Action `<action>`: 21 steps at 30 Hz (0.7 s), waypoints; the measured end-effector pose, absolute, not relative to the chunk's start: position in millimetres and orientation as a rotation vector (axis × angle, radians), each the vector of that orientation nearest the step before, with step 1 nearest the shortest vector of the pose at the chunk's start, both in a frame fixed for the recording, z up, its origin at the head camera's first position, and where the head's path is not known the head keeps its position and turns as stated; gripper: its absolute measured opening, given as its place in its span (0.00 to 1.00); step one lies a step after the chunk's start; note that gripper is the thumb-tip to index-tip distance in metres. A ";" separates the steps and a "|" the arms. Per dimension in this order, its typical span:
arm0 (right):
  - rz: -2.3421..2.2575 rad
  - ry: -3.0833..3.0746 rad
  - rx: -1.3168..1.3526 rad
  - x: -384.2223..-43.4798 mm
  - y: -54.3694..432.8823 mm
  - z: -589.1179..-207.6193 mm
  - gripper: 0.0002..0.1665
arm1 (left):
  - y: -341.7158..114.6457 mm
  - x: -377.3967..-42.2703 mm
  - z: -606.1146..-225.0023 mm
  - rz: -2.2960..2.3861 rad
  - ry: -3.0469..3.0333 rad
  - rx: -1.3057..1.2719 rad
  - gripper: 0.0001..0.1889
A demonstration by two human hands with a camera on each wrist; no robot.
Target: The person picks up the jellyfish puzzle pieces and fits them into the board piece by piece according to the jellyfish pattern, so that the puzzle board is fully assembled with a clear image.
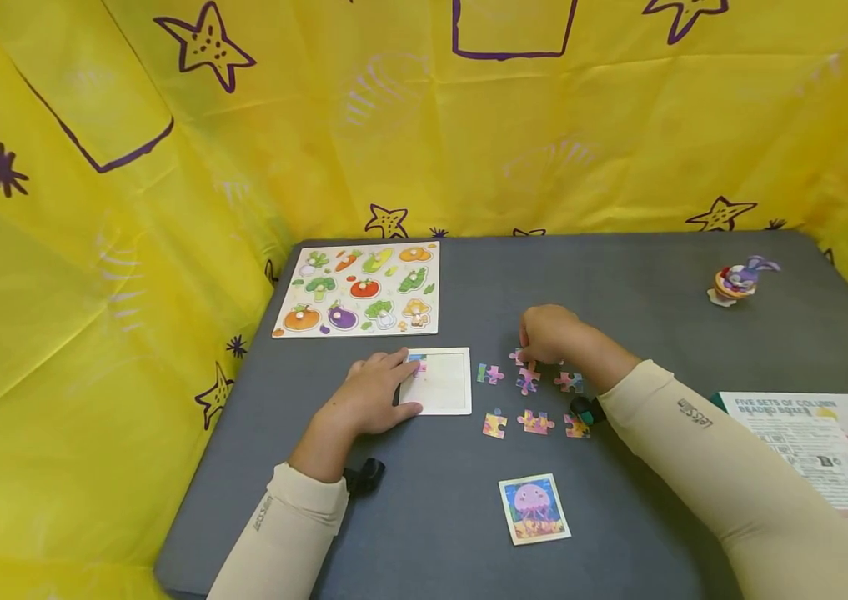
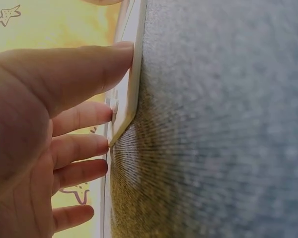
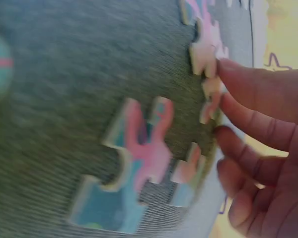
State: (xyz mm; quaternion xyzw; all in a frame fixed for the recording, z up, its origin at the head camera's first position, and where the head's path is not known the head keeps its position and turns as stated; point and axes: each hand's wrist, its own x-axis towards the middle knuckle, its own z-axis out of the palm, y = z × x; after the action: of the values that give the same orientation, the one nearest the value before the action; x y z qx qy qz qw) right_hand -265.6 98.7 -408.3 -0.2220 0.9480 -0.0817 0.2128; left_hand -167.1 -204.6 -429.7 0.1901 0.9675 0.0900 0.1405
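Observation:
A shallow white puzzle tray (image 1: 434, 392) lies on the grey table, a small colored piece (image 1: 421, 363) in its upper left corner. My left hand (image 1: 373, 392) rests on the tray's left side with extended fingers; in the left wrist view its thumb (image 2: 89, 69) touches the frame. To the right, my right hand (image 1: 553, 333) reaches down over loose jigsaw pieces and pinches a pink piece (image 1: 517, 357) between thumb and fingertips. Around it lie other pieces, among them a pink one (image 1: 529, 381) just below and a blue-pink one (image 3: 134, 168) nearer the wrist camera.
A jellyfish picture card (image 1: 534, 510) lies near the front. Behind the tray is a vegetable peg board (image 1: 367, 287). A rabbit figurine (image 1: 739, 282) stands at the back right, and a printed box (image 1: 821, 458) lies at the right edge. Yellow cloth (image 1: 424, 125) hangs behind.

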 end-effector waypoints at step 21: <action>-0.728 2.513 -0.748 -268.7 5.7 -416.6 0.05 | -198.6 -167.0 -430.9 0.171 2.828 0.512 0.38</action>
State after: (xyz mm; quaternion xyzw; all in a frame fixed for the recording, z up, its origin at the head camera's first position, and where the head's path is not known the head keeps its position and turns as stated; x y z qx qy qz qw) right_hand -268.7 5.7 -416.6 -0.2688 0.9032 -0.2615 0.2088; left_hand -167.0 -198.6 -430.9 0.1764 0.9738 0.0587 0.1311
